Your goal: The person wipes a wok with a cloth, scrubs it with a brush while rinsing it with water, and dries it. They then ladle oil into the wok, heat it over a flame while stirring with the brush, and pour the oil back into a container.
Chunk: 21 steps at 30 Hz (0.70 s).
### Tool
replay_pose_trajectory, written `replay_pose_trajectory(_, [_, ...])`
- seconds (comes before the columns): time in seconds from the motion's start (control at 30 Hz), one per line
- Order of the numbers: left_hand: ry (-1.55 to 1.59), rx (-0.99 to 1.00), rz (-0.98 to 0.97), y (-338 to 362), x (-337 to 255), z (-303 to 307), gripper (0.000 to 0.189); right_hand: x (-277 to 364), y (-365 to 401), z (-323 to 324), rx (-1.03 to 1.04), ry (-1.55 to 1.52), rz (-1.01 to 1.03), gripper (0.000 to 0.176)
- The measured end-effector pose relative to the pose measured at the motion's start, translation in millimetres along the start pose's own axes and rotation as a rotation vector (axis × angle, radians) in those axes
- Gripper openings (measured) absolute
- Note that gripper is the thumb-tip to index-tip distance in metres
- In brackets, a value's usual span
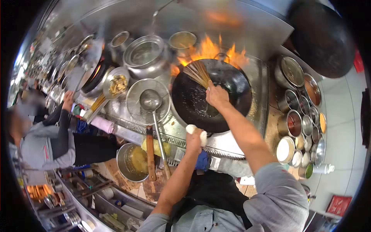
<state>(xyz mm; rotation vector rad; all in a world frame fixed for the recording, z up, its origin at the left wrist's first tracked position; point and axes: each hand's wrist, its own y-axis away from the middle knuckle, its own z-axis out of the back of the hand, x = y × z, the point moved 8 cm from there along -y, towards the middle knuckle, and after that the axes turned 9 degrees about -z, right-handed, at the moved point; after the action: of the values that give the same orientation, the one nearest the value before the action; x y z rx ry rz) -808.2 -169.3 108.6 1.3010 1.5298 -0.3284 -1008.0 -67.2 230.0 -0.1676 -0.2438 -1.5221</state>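
Looking down on a black wok (228, 89) seated in the middle of the steel range (259, 73), with flames (208, 50) licking up behind its far rim. Gripping a bamboo wok brush (198, 73) in the right hand (216, 96) — with fingers curled tight round the bundled end and the splayed bristles pressed against the wok's inner wall on the far left side. Clamping the wok's near handle with the left hand (194, 140) through a white cloth (191, 128), with fingers wrapped shut around it, right at the range's front edge. Got a blue rag (202, 160) hanging just below that hand, over the front edge.

Left of the wok, near the front edge: a round mesh strainer (135, 104) with a steel ladle (150, 99) resting in it, both long handles sticking out past the edge. Under those handles, off the range, a steel pot (120, 164) of yellowish liquid. Toward the rear edge, a big steel pot (145, 54) plus a couple of smaller tubs; can't tell what's in them. Along the right edge, a cluster of round seasoning tins (293, 123) packed close together, and past the far right corner a second dark wok (320, 34). Over at the left end, a co-worker in a grey top with one hand (68, 101) up at another burner — can't tell what it's holding.
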Motion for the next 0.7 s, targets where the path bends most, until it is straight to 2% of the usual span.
replay_pose_trajectory(0.1, [-0.02,-0.005,0.02,-3.0,5.5,2.7,0.015,-61.4,-6.7,36.8,-0.058,0.348,0.091,0.041])
replay_pose_trajectory(0.17, [-0.037,0.005,0.036,-3.9,7.0,1.3,0.016,-103.1,3.3,51.3,-0.093,0.411,0.115,0.037])
replay_pose_trajectory(0.2, [-0.03,-0.002,0.036,-4.9,8.2,2.5,0.016,-112.1,21.1,59.9,-0.05,0.459,0.058,0.036])
replay_pose_trajectory(0.33, [0.019,-0.027,0.038,-1.3,1.3,-1.2,0.017,-116.0,87.4,44.7,0.013,0.596,-0.065,0.034])
replay_pose_trajectory(0.43, [-0.013,0.009,0.041,-2.5,3.7,2.7,0.018,-112.9,56.0,54.5,0.102,0.425,-0.016,0.038])
replay_pose_trajectory(0.47, [-0.017,0.001,0.085,-5.6,10.5,6.1,0.02,-117.2,42.6,63.6,0.151,0.439,-0.063,0.04])
replay_pose_trajectory(0.53, [-0.032,-0.044,0.154,7.1,-4.9,-1.8,0.021,-106.9,47.4,128.1,0.299,0.496,-0.108,0.033])
replay_pose_trajectory(0.57, [-0.03,-0.047,0.162,5.9,-2.0,1.6,0.022,-106.8,55.3,166.6,0.295,0.479,-0.195,0.028])
replay_pose_trajectory(0.6, [-0.038,-0.037,0.171,6.0,-2.9,0.6,0.022,-140.3,39.9,171.9,0.189,0.422,-0.171,0.03])
replay_pose_trajectory(0.67, [-0.037,-0.037,0.175,5.1,-5.4,-0.3,0.022,-168.3,31.6,213.7,0.1,0.312,-0.151,0.034])
replay_pose_trajectory(0.7, [-0.029,-0.045,0.174,5.6,-3.8,1.9,0.022,-174.8,29.8,232.4,-0.072,0.247,-0.056,0.034])
